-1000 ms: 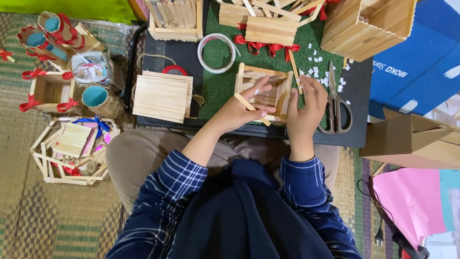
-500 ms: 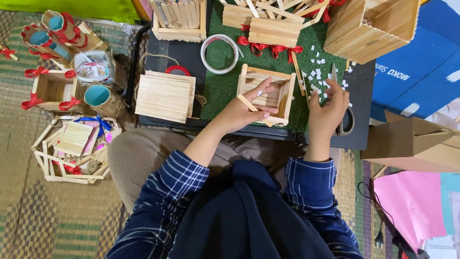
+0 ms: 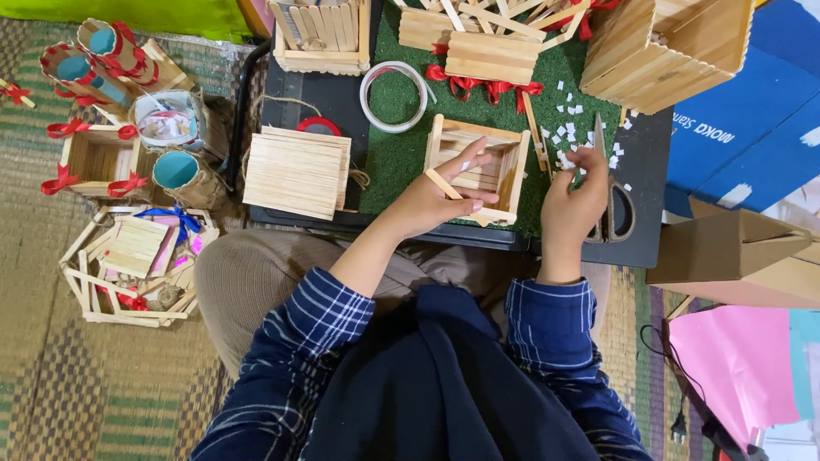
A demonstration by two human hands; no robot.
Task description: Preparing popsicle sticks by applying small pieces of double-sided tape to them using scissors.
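Note:
A small open box of wooden craft sticks [image 3: 512, 162] lies on a green mat [image 3: 401, 154]. My left hand [image 3: 440, 196] rests at the box's near left corner and holds a single wooden stick [image 3: 446, 184] between thumb and fingers. My right hand [image 3: 574, 195] is to the right of the box, fingertips down among small white paper bits [image 3: 568, 119] scattered on the mat. Grey scissors [image 3: 617, 205] lie just right of that hand, partly hidden by it.
A flat panel of glued sticks [image 3: 295, 171], a roll of clear tape [image 3: 393, 94] and more stick boxes with red ribbon [image 3: 491, 60] sit on the board. Finished stick crafts [image 3: 128, 256] and blue-lined cups [image 3: 175, 171] stand at left. A cardboard box [image 3: 743, 256] is at right.
My right hand has left the stick box and moved right to the white paper bits. My left hand stays at the box with the stick.

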